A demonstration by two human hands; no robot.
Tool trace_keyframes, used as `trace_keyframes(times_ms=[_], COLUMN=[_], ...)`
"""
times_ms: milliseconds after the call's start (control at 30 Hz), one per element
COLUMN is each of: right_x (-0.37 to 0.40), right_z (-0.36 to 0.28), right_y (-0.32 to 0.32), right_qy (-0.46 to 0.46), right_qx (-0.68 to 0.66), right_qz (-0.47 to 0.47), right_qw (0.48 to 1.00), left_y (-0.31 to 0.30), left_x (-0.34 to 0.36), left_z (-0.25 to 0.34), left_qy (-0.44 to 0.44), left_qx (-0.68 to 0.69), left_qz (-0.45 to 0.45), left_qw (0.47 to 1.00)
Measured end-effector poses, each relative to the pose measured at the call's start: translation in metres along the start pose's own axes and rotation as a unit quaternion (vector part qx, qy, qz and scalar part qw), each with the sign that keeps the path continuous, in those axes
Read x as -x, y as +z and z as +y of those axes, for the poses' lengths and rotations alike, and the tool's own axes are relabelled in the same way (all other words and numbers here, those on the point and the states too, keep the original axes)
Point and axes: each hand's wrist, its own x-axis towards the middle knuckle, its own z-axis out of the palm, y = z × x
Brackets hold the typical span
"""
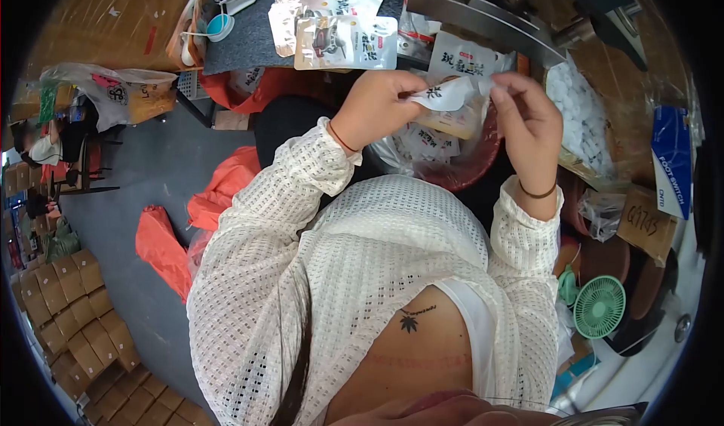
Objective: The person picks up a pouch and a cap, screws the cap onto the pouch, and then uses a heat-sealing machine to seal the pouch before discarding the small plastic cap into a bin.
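Note:
My left hand (381, 110) pinches the left end of a small white packet (451, 94) with dark printed characters, held above a red-rimmed bin. At the packet's right end is my right hand (534, 124), thumb and forefinger closed on its edge. Below them, the bin (483, 171) has a clear plastic liner and holds several printed pouches (430, 143). A larger white and tan pouch (464, 58) stands upright just behind the packet.
Printed pouches (347, 43) lie on a grey mat (249, 39). A metal machine (490, 18) is behind the bin. To the right are a box of small white packets (577, 116), a blue box (671, 162) and a green fan (600, 307). Cartons (75, 313) are stacked at left.

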Motion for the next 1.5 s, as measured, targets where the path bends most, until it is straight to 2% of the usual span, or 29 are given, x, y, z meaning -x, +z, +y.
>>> trace_keyframes(times_ms=[67,100,133,167,233,333,467,500,600,633,733,833,933,1033,1067,1133,1167,1233,1333,1433,1500], right_x=[-0.005,-0.004,-0.004,-0.004,-0.004,0.004,0.004,0.002,0.003,0.003,0.008,0.010,0.007,-0.003,-0.007,-0.006,-0.006,-0.011,-0.013,-0.009,-0.004], right_z=[0.005,0.001,0.000,0.000,0.000,-0.006,-0.010,-0.005,-0.005,-0.004,-0.002,0.000,0.002,0.012,0.020,0.056,0.065,0.075,0.075,0.078,0.078], right_y=[-0.001,-0.005,-0.009,-0.014,-0.022,-0.027,-0.029,-0.031,-0.039,-0.039,-0.044,-0.049,-0.048,-0.067,-0.080,-0.110,-0.112,-0.113,-0.108,-0.107,-0.112], right_qy=[-0.013,-0.007,-0.045,-0.083,-0.132,-0.014,-0.022,-0.076,-0.051,-0.053,0.044,0.019,-0.021,-0.086,-0.074,0.005,-0.015,-0.059,-0.050,-0.061,-0.063], right_qx=[-0.007,0.059,0.096,0.133,0.180,0.040,0.155,0.214,0.221,0.226,0.172,0.208,0.219,0.338,0.448,0.538,0.532,0.517,0.468,0.441,0.417], right_qz=[0.016,0.000,0.001,0.000,-0.012,0.026,-0.006,-0.001,-0.046,-0.047,-0.051,-0.074,-0.096,0.015,0.065,0.041,0.044,0.051,-0.005,0.009,0.012], right_qw=[1.000,0.998,0.994,0.988,0.975,0.999,0.988,0.974,0.973,0.972,0.983,0.975,0.971,0.937,0.889,0.842,0.846,0.852,0.883,0.896,0.907], left_y=[0.012,0.018,0.024,0.034,0.042,0.048,0.055,0.056,0.055,0.063,0.066,0.063,0.069,0.069,0.064,0.047,0.043,0.034,0.027,0.030,0.019], left_x=[0.000,0.000,-0.001,0.001,0.003,0.002,0.001,0.001,0.003,0.006,0.006,0.004,0.006,0.002,-0.001,-0.012,-0.019,-0.038,-0.058,-0.061,-0.047], left_z=[0.006,0.009,0.011,0.005,0.012,0.013,0.018,0.018,0.022,0.016,0.013,0.015,0.013,0.005,0.004,0.003,0.001,-0.005,-0.009,-0.010,-0.001], left_qy=[-0.035,-0.063,-0.092,-0.119,-0.125,-0.122,-0.136,-0.144,-0.215,-0.181,-0.228,-0.221,-0.239,-0.215,-0.218,-0.224,-0.206,-0.211,-0.227,-0.200,-0.140], left_qx=[0.038,0.055,0.070,0.187,0.216,0.195,0.212,0.227,0.252,0.334,0.403,0.363,0.374,0.369,0.375,0.386,0.414,0.402,0.397,0.414,0.205], left_qz=[-0.031,-0.049,-0.066,-0.087,-0.107,-0.130,-0.147,-0.155,-0.237,-0.242,-0.226,-0.243,-0.262,-0.260,-0.244,-0.213,-0.166,-0.150,-0.143,-0.130,0.002], left_qw=[0.998,0.995,0.991,0.971,0.962,0.964,0.957,0.951,0.913,0.893,0.857,0.872,0.857,0.866,0.867,0.869,0.871,0.878,0.878,0.878,0.969])
